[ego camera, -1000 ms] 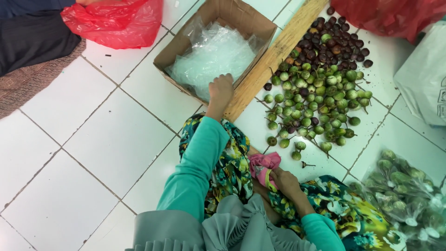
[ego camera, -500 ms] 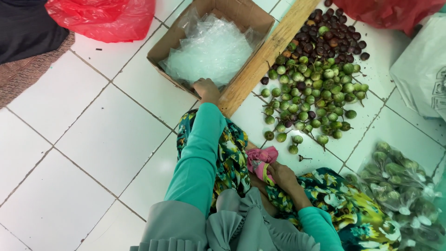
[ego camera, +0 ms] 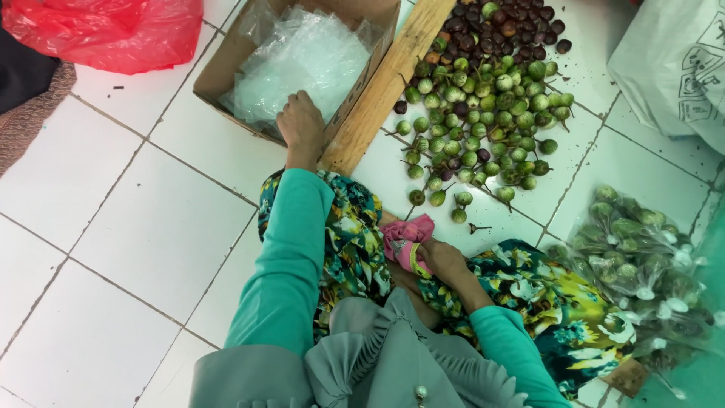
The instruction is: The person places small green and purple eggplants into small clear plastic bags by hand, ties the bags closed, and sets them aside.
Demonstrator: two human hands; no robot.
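My left hand (ego camera: 300, 125) reaches into a cardboard box (ego camera: 219, 75) and rests on the clear plastic bags (ego camera: 302, 60) piled inside; whether its fingers grip one is hidden. My right hand (ego camera: 443, 259) lies in my lap on a pink cloth bundle (ego camera: 404, 240) and holds it. A heap of small round green eggplants (ego camera: 483, 121) lies on the white tile floor to the right of the box, with dark purple ones (ego camera: 506, 26) at its far end. A wooden plank (ego camera: 385, 83) runs between box and heap.
Clear bags filled with green eggplants (ego camera: 642, 264) lie at the right by my knee. A red plastic bag (ego camera: 106, 30) sits at the top left, beside dark cloth (ego camera: 23, 91). A white sack (ego camera: 672, 68) is at the top right.
The view has shifted, so box and eggplants now sit further left and higher. My left hand stays at the box's near edge on the plastic bags. My right hand stays on the pink bundle.
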